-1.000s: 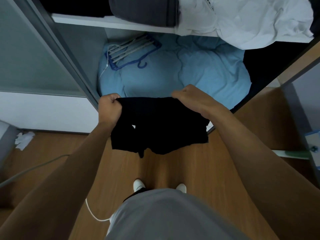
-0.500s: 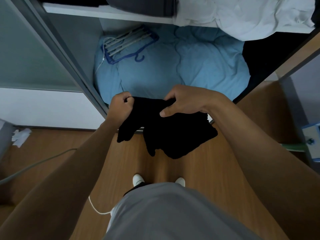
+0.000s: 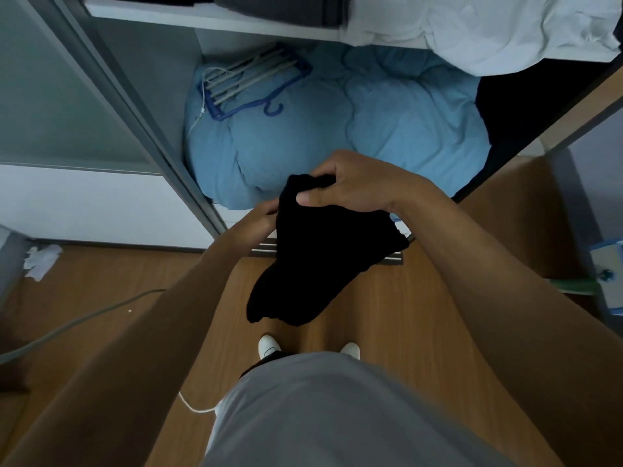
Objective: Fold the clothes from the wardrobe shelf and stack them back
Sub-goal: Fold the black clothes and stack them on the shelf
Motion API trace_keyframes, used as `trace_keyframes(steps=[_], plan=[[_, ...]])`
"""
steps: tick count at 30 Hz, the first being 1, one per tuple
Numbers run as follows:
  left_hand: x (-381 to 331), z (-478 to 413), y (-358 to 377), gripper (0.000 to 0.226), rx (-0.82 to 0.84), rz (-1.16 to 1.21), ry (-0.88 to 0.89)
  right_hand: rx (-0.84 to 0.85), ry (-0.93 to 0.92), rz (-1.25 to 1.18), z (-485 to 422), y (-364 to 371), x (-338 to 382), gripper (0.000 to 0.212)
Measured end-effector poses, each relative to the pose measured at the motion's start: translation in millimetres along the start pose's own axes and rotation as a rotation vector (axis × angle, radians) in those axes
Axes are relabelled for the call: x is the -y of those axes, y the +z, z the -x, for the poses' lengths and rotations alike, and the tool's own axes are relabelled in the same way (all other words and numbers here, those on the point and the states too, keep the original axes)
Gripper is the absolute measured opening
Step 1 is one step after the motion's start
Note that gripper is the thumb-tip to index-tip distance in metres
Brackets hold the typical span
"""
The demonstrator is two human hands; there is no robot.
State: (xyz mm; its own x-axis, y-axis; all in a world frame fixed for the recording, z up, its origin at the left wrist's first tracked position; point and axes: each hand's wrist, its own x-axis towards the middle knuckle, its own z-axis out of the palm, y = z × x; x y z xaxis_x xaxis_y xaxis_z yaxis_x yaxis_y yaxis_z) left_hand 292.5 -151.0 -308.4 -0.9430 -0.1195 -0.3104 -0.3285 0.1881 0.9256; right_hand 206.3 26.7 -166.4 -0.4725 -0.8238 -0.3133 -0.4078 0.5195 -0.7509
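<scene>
A pale-blue quilted duvet [image 3: 371, 129] fills the upper centre. Crumpled white clothes [image 3: 472, 28] wait on the shelf, upper right. Mid-frame, the limp black fabric garment [image 3: 320, 257] hangs doubled for folding. The right hand [image 3: 350, 187] pinches its top, and the left hand [image 3: 261, 219] sits close alongside, its grip hidden behind the cloth.

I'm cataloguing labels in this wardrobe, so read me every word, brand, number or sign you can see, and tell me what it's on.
No text here can be read.
On the blue and white box at the right edge: a dark mark, too blurred to read.
On the black garment, gripped by the right hand: no tag or print shows.
</scene>
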Motion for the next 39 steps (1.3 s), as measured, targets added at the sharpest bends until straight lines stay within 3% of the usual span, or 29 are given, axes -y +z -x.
trace_keyframes(steps=[4,9,14,18,21,25,27,29,31,33,37,39], plan=[[-1.1,0.8,6.6,0.033,0.018,0.106,-0.072,-0.044,-0.012,-0.017,-2.6,2.8,-0.6,0.011],[-26.6,19.8,18.1,0.021,0.108,0.315,-0.133,-0.152,0.03,-0.052,-4.9,-1.3,-2.7,0.005],[-37.5,28.0,27.5,0.061,0.285,0.583,-0.14,-0.325,0.263,-0.239,-6.4,-12.0,-14.5,0.024],[-44.2,26.2,36.0,0.043,0.252,0.296,-0.112,-0.385,0.427,-0.703,-7.6,-18.8,-29.7,0.026],[-44.9,22.3,41.4,0.039,0.169,0.412,-0.115,-0.356,0.401,-1.079,-2.2,-21.3,-52.6,0.045],[-45.7,19.7,38.8,0.044,0.087,0.66,-0.117,-0.247,0.544,-1.154,12.0,9.9,-100.5,0.062],[-48.6,19.4,35.0,0.05,0.037,0.689,-0.125,-0.202,0.673,-1.17,15.0,34.6,-123.6,0.093],[-51.2,18.5,30.8,0.057,-0.012,0.693,-0.143,-0.153,0.671,-1.239,14.2,49.1,-135.2,0.105],[-51.0,17.0,27.6,0.059,-0.062,0.68,-0.155,-0.113,0.568,-1.3,13.0,51.5,-136.7,0.103],[-48.7,14.8,25.1,0.057,-0.091,0.657,-0.173,-0.151,0.475,-1.178,12.8,47.4,-132.0,0.09],[-44.6,10.1,16.0,0.05,-0.113,0.552,-0.209,-0.431,0.311,-0.719,12.0,40.3,-122.2,0.017],[-43.4,8.2,8.6,0.042,-0.111,0.506,-0.237,-0.455,0.277,-0.67,11.9,33.4,-114.5,0.012]])
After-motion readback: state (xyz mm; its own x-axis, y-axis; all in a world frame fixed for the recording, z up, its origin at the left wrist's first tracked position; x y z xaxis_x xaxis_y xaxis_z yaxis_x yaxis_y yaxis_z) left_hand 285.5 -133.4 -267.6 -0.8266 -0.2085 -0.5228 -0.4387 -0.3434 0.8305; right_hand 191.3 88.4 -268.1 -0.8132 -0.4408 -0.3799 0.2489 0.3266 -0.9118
